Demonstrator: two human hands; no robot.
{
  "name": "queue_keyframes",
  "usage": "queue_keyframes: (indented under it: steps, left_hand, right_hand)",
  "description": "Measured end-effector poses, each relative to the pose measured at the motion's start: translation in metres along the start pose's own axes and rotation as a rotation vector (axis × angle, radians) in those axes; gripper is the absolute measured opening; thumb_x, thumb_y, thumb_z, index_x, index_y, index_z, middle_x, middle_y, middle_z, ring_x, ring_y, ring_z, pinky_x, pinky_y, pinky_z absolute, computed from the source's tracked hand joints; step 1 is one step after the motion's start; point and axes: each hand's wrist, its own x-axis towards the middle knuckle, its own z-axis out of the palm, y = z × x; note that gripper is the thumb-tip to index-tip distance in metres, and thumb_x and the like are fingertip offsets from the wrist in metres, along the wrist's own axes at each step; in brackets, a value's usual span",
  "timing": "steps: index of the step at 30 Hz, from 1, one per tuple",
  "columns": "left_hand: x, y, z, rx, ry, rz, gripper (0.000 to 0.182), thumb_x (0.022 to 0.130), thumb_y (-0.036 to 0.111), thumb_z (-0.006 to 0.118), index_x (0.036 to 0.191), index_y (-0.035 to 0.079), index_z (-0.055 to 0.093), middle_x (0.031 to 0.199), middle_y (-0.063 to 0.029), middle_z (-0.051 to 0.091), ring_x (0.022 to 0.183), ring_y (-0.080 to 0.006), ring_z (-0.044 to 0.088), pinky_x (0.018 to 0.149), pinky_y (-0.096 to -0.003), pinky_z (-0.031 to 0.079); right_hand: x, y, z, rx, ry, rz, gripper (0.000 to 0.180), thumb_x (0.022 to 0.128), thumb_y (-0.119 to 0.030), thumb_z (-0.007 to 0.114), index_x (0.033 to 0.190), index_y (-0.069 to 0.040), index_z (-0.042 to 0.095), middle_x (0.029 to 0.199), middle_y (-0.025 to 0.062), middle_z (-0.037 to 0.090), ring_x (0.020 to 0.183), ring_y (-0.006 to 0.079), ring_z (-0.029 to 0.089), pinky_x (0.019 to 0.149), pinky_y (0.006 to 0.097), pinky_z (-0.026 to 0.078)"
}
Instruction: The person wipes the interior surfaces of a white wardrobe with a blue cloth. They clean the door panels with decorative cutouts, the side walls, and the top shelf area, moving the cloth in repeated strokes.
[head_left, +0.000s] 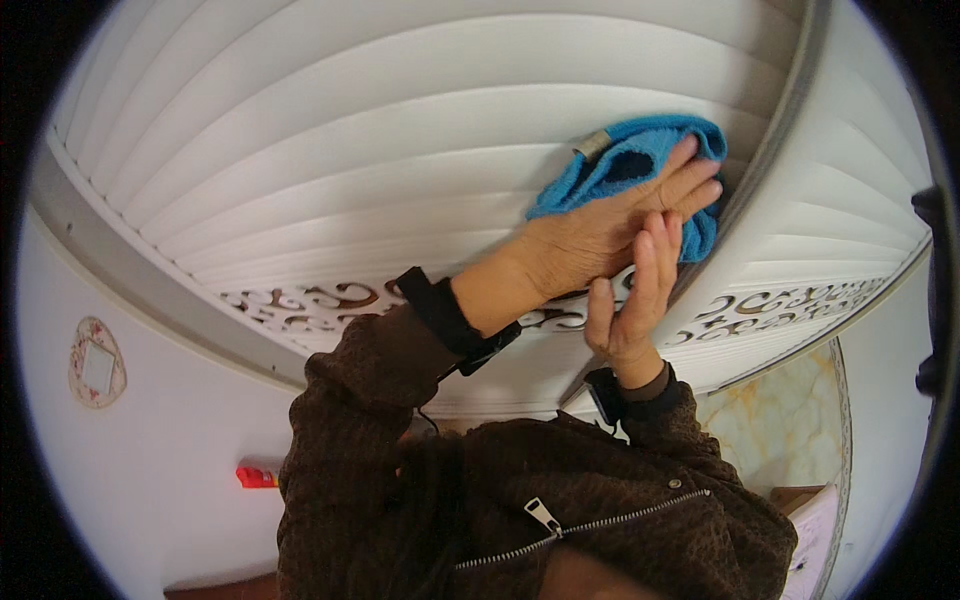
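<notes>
A blue terry cloth (577, 176) lies bunched against the white slatted door panel (420, 127), close to its grey vertical frame (750, 142). My left hand (637, 202) presses flat on the cloth, fingers spread toward the frame and holding it to the slats. Part of the cloth is hidden beneath that hand. Just below, my right hand (637, 300) has its fingers raised and apart, with the fingertips at the edge of my left hand. Nothing shows in my right hand. Black straps (442, 307) circle both wrists.
Scrollwork cutouts (341, 295) run across the panel. Another white slatted panel (832, 225) stands right of the frame. On the left wall is a switch with a floral surround (97, 364). A red object (256, 475) is by my left sleeve. Marble-patterned tile (772, 412) shows at lower right.
</notes>
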Motion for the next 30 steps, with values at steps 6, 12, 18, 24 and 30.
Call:
queue_keyframes:
  steps: [6, 12, 18, 24, 30]
  left_hand:
    - [-0.079, -0.004, -0.021, 0.373, 0.004, -0.006, 0.052, 0.09, 0.016, 0.052, 0.142, 0.014, 0.047, 0.154, 0.0009, 0.034, 0.143, -0.0224, 0.026, 0.119, -0.0312, 0.024]
    - [-0.177, -0.012, -0.071, 0.34, 0.076, -0.097, 0.04, 0.083, 0.013, 0.06, 0.123, 0.01, 0.061, 0.146, -0.0013, 0.045, 0.129, -0.026, 0.046, 0.106, -0.0381, 0.041]
    - [-0.265, -0.011, -0.125, 0.479, 0.264, -0.252, 0.021, 0.079, 0.012, 0.064, 0.1, 0.006, 0.066, 0.127, -0.0047, 0.06, 0.117, -0.0249, 0.057, 0.097, -0.0415, 0.048]
    - [-0.343, -0.022, -0.183, 0.739, 0.432, -0.389, 0.018, 0.077, 0.007, 0.065, 0.093, 0.001, 0.062, 0.106, -0.0142, 0.061, 0.098, -0.0342, 0.059, 0.085, -0.0402, 0.049]
    - [-0.405, -0.03, -0.244, 0.807, 0.634, -0.636, 0.025, 0.076, -0.004, 0.069, 0.101, 0.001, 0.065, 0.109, -0.0117, 0.062, 0.101, -0.0293, 0.059, 0.087, -0.0347, 0.047]
  right_hand:
    - [-0.046, -0.025, 0.043, 0.089, -0.034, -0.098, 0.046, 0.086, -0.003, 0.055, 0.131, 0.0, 0.05, 0.135, 0.0212, 0.052, 0.133, 0.0415, 0.041, 0.11, 0.0495, 0.033]
    - [-0.056, -0.068, 0.091, 0.144, -0.079, -0.095, 0.045, 0.082, 0.011, 0.058, 0.125, -0.002, 0.055, 0.131, 0.0191, 0.055, 0.128, 0.0387, 0.048, 0.107, 0.0465, 0.039]
    - [-0.042, -0.13, 0.156, 0.267, -0.23, -0.072, 0.044, 0.078, 0.009, 0.063, 0.119, -0.006, 0.066, 0.126, 0.0141, 0.061, 0.124, 0.033, 0.053, 0.104, 0.0408, 0.043]
    - [-0.006, -0.194, 0.23, 0.428, -0.414, -0.172, 0.046, 0.079, -0.003, 0.06, 0.125, -0.006, 0.06, 0.131, 0.0125, 0.057, 0.122, 0.0308, 0.056, 0.092, 0.039, 0.052]
    - [0.02, -0.266, 0.306, 0.49, -0.495, -0.239, 0.057, 0.079, -0.008, 0.062, 0.135, -0.012, 0.049, 0.135, 0.0058, 0.054, 0.126, 0.0225, 0.051, 0.092, 0.0338, 0.046]
